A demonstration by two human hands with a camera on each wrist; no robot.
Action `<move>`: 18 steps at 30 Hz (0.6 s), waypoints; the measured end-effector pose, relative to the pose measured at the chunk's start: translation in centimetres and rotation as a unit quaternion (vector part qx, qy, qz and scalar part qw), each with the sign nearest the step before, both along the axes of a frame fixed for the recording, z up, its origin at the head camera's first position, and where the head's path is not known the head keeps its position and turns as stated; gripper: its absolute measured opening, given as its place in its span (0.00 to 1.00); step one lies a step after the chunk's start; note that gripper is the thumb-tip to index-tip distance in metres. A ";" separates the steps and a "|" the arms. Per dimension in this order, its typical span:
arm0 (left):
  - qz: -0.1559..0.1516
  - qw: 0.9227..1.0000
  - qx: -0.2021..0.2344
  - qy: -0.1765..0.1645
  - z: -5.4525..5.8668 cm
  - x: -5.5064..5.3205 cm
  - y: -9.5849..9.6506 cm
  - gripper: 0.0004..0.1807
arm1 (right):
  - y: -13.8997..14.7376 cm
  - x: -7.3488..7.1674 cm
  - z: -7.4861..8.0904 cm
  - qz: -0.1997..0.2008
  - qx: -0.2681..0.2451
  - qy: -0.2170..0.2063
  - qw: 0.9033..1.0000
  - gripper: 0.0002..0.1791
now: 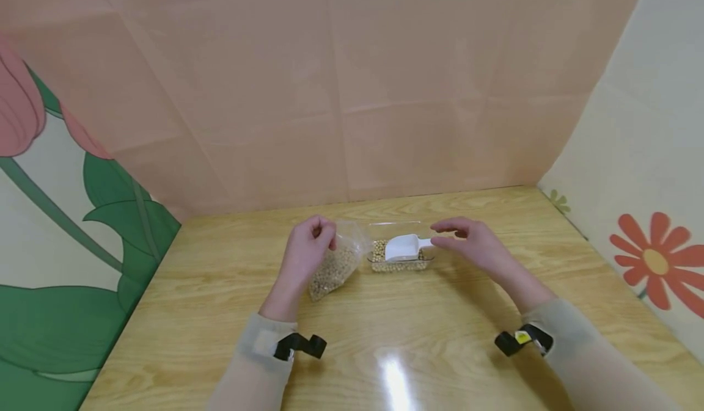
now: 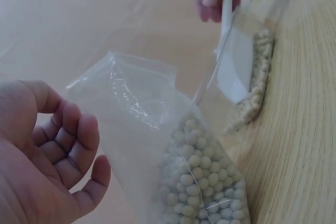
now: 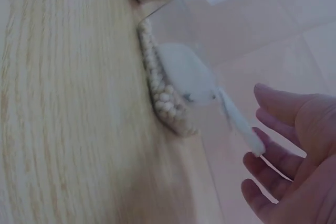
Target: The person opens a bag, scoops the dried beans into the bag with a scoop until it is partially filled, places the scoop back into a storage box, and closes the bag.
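My left hand pinches the upper edge of a clear plastic bag between thumb and index finger, its other fingers curled. Small round pale balls, like dried beans, fill the bag's lower part, and the bag leans beside a clear rectangular container. More of the same balls cover the container's bottom. A white scoop lies in the container, its handle jutting out over the right side. Around the handle's end my right hand has its fingers spread and loosely bent, not gripping it.
Everything stands on a wood-grain table. A pinkish backdrop rises behind it, with a flower-printed wall at the right and a leaf-printed one at the left. Each sleeve carries a black wrist mount.
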State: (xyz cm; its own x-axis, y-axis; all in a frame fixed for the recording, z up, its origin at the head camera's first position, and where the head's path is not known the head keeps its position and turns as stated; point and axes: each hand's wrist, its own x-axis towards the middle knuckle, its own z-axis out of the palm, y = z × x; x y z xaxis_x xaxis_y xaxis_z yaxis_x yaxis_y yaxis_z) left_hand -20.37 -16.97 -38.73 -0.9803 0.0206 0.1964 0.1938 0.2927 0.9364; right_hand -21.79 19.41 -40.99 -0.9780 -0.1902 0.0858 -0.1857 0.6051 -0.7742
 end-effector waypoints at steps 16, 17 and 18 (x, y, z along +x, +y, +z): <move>0.008 1.000 0.009 0.001 0.0 0.1 0.4 0.12 | -4.3 2.6 3.1 -0.005 -0.046 0.068 0.997 0.21; 0.010 1.000 0.008 0.000 0.0 0.1 0.4 0.12 | -4.7 2.8 3.2 -0.001 -0.051 0.062 0.997 0.21; 0.010 1.000 0.007 0.000 0.0 0.1 0.4 0.12 | -5.0 2.9 3.2 0.004 -0.059 0.053 0.997 0.21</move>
State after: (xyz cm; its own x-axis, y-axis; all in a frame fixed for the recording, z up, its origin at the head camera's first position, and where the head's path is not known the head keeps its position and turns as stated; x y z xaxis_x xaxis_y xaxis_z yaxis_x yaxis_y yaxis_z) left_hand -20.25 -16.58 -38.73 -0.9806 -0.0022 0.1962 0.1875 0.2827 0.9407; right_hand -18.91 14.40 -37.83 -0.9606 -0.1811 0.2109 -0.2751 0.5095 -0.8153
